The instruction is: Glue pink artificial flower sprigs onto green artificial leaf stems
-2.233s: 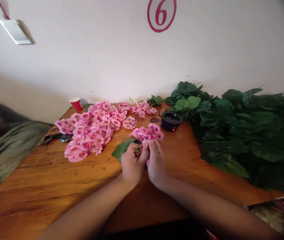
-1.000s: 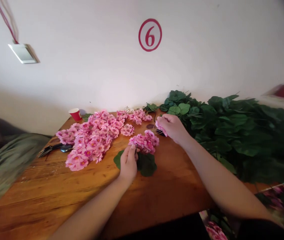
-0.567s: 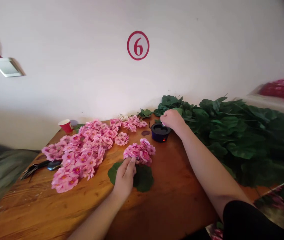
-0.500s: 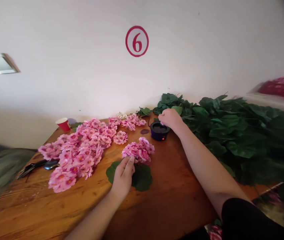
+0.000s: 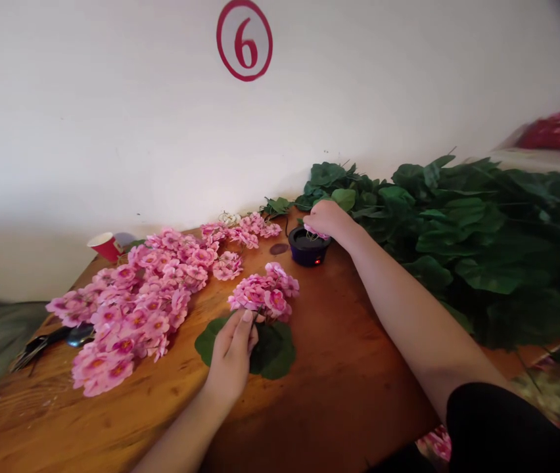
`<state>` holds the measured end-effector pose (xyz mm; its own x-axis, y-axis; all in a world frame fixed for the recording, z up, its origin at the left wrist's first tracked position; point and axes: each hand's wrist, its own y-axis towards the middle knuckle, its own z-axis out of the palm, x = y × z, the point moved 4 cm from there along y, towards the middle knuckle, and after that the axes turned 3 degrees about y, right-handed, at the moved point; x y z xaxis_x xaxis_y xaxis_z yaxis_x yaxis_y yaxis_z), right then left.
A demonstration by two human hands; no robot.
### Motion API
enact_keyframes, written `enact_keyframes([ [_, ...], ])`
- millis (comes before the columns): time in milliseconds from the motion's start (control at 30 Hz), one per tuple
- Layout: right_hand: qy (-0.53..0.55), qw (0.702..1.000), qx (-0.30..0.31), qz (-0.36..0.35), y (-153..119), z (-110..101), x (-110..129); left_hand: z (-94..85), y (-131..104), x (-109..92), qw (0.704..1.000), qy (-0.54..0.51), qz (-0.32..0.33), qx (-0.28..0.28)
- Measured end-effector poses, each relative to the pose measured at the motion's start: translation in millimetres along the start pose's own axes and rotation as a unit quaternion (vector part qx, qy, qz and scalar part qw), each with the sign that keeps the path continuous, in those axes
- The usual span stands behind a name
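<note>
My left hand [image 5: 233, 345] pinches the stem of an artificial flower spray, with a pink blossom head [image 5: 265, 291] above the fingers and dark green leaves [image 5: 275, 351] around and behind them. Over at the back, my right hand [image 5: 326, 217] is closed on a pink flower [image 5: 315, 232] that shows only in part beneath the fingers. Its thin pale stems point down over a small round dark pot [image 5: 309, 251] with a lit red light on its front. Whether the stem ends touch what is in the pot, I cannot tell.
Loose pink blossoms [image 5: 146, 302] cover the left of the wooden table [image 5: 329, 394]. A red paper cup [image 5: 106, 247] stands behind them, and dark-handled scissors [image 5: 38, 347] lie at the left edge. Green leaves [image 5: 477, 236] are heaped along the right side.
The view has shifted a little to the right and down. In my right hand, the pink flower and its stems show more clearly over the pot. My left hand still holds the spray.
</note>
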<state>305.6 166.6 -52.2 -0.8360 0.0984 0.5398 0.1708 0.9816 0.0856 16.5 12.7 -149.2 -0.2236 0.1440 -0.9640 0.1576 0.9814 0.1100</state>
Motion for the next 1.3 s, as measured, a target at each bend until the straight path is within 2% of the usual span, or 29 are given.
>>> enact_keyframes([
  [633,-0.078,0.996,0.025,-0.031,0,4,3,0.4,-1,2,1.0,-0.024,-0.007,0.002],
  [833,-0.032,0.999,-0.016,-0.027,-7,-13,6,0.3,-2,5,0.999,-0.037,-0.006,0.006],
  [1000,0.014,0.995,-0.082,-0.053,-18,-29,14,-0.3,-2,8,0.999,-0.041,-0.018,0.002],
  [1133,0.023,0.99,-0.115,-0.076,-24,-34,20,-4.7,-5,6,0.998,0.051,0.028,-0.017],
  [1300,-0.021,0.984,-0.14,-0.107,-28,-33,26,-15.0,-7,-2,0.979,0.182,0.064,-0.067],
])
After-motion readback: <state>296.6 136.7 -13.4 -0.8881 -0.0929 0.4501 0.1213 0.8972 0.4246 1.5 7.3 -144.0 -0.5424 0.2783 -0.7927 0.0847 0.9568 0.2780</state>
